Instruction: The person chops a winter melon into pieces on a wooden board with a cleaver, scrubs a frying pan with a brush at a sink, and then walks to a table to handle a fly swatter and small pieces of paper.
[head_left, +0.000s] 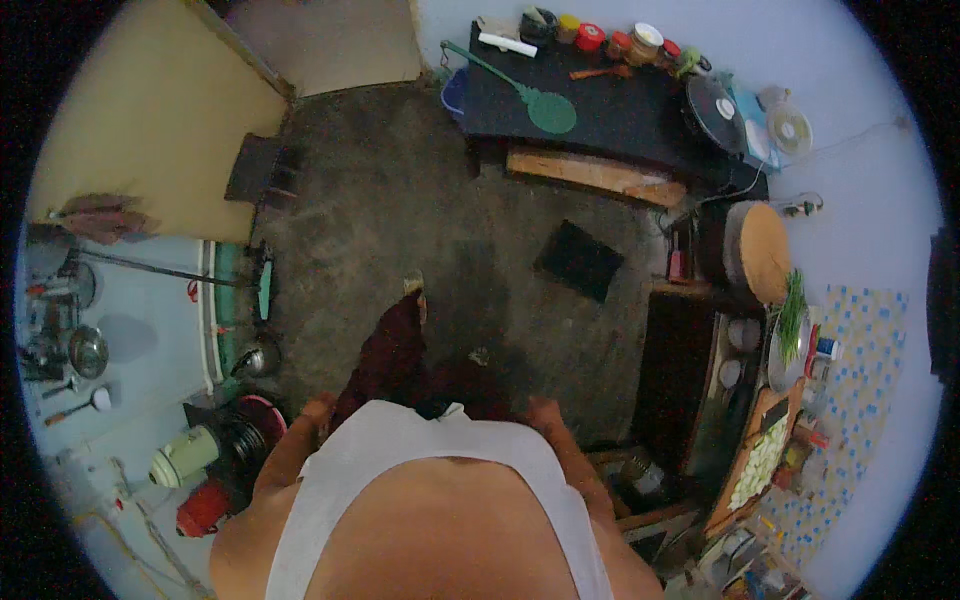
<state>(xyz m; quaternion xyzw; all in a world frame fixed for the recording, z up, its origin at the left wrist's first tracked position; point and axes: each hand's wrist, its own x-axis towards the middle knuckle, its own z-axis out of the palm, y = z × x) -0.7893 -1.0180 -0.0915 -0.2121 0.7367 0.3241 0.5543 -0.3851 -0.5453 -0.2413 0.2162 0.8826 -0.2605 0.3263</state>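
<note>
My left hand (319, 410) hangs low by my dark red trousers (382, 352). My right hand (544, 412) hangs on the other side, beyond the hem of my white tank top (420, 435). Both hands are small and blurred, and their fingers cannot be made out; no held object shows in either. One foot (414, 285) is forward on the dark concrete floor (345, 195). To my right, a wooden cutting board (721, 510) bears chopped pale green pieces (757, 469) and a dark-bladed knife (776, 411). Long green stalks (792, 319) lie across a metal plate (780, 367).
A dark mat (579, 260) lies on the floor ahead. The black table (630, 105) carries a green fly swatter (551, 110), several jars and a lidded pan (712, 116). A dark cabinet (675, 367) stands at right. Pale green (184, 456) and red (202, 510) vacuum flasks stand left.
</note>
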